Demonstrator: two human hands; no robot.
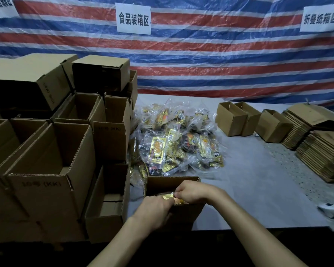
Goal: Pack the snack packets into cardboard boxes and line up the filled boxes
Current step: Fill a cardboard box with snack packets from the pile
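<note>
Gold packet: inside the small box, at its top, held from both ends.
Small box: open, at the near edge of the bench.
Left hand: fingers curled over the box's near-left rim, gripping the packet's left end.
Right hand: fingertips pinching the packet's right end.
Pile of packets: loose in clear bags, just behind the small box.
Open boxes: stacked to the left, touching each other.
Three boxes: far right, in a row.
Flat cardboard: stacked right of them.
Tarp: striped, behind the bench.

Snack packet half-hidden inside box
</note>
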